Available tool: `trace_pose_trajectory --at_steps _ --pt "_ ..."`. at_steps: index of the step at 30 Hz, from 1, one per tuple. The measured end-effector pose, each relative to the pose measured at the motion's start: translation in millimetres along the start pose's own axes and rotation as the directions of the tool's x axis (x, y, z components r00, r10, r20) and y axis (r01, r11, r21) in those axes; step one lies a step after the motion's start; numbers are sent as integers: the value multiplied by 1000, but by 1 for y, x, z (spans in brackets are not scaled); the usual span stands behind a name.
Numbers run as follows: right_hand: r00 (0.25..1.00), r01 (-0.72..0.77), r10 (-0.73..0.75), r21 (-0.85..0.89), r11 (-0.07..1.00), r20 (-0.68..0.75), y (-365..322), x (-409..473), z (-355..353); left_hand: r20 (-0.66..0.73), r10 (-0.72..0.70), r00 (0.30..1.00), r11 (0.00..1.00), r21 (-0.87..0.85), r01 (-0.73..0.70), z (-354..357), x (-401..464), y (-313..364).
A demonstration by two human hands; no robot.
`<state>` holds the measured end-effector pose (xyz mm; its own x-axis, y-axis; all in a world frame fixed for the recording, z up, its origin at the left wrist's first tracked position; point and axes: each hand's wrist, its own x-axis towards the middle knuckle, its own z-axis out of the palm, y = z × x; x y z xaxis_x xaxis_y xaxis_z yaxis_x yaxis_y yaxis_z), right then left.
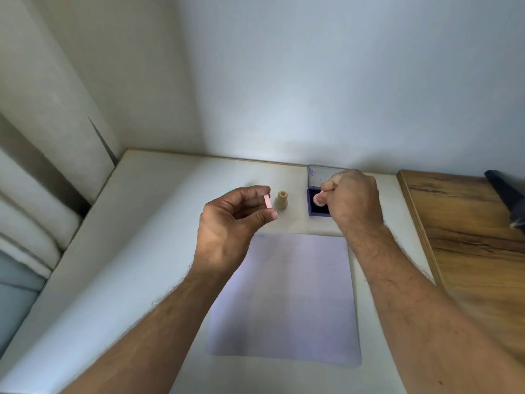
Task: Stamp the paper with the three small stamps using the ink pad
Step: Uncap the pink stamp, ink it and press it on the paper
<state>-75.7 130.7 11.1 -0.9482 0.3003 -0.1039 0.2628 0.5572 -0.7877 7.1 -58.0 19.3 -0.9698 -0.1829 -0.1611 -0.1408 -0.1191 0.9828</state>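
A sheet of white paper (287, 297) lies flat on the pale table in front of me. Beyond it sits an open purple ink pad (312, 207) with its lid standing up behind. My right hand (353, 199) grips a small pink stamp (318, 199) and presses its round face down into the pad. My left hand (231, 220) hovers above the table and pinches a small pink cap (267, 201) between thumb and fingers. A cream stamp (281, 199) stands upright between my two hands. A third stamp is not clearly visible.
The pale table (136, 251) meets a white wall at the back. A wooden board (468, 237) lies along the right side, with a dark object (508, 197) at its far corner. White cushions (34, 223) rest to the left.
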Motion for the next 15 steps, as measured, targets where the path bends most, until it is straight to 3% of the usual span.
trace_pose_trajectory --at_steps 2,5,6,8,10,11,15 --pt "999 7 -8 -32 999 -49 3 -4 -3 -1 -7 1000 1000 -4 7 -4 -3 2" --pt "991 -33 67 279 960 -114 2 -12 -11 -19 -16 1000 1000 1 16 -9 -6 6" --pt "989 -75 126 454 888 -82 -1 -17 -13 -27 -18 999 1000 0 18 -11 -7 6" --pt "960 -243 256 780 577 110 -12 -35 -16 -37 -10 999 1000 2 10 -15 -8 7" --pt "897 -410 278 882 232 344 -20 -59 -17 -34 5 999 1000 21 -4 -19 -10 6" --pt "869 -466 254 875 130 425 -23 -71 -17 -33 12 999 1000 28 -11 -22 -11 5" --pt "799 -587 167 809 6 578 -27 -100 -10 -44 17 999 997 77 -13 -31 -8 1"
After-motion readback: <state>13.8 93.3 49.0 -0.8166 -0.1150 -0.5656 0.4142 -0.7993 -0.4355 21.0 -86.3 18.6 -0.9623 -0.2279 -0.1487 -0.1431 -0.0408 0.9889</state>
